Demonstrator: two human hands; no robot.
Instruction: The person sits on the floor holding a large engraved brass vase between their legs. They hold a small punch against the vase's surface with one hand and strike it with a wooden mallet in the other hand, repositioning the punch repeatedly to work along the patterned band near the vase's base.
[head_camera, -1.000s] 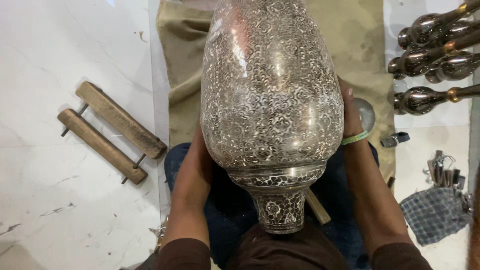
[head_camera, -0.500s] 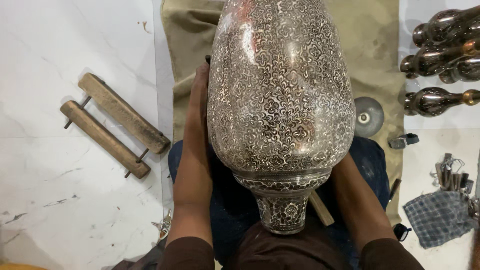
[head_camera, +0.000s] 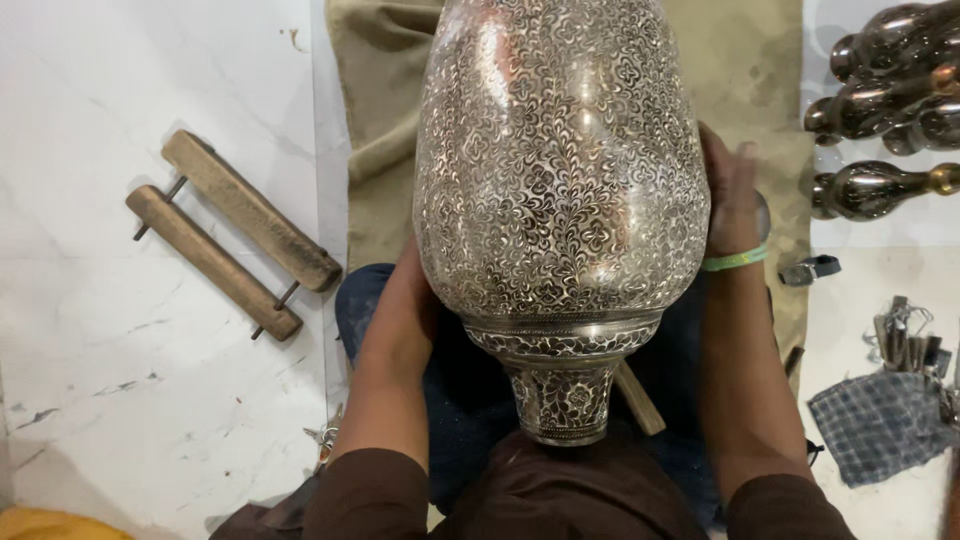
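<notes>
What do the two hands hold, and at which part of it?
Both hands hold the engraved metal vase by its wide body: the left hand lies against its lower left side, mostly hidden, and the right hand presses flat on its right side.

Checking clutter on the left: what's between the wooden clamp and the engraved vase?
Head view: a strip of bare white marble floor, then the edge of the tan cloth, then the person's left forearm against the engraved vase. Nothing else beside the wooden clamp.

The engraved metal vase (head_camera: 560, 200) runs past the top edge and hides the left hand (head_camera: 415, 290) fingers, the right hand (head_camera: 733, 190) is motion-blurred, and dark metal vessels (head_camera: 885, 110) are cut off right.
</notes>
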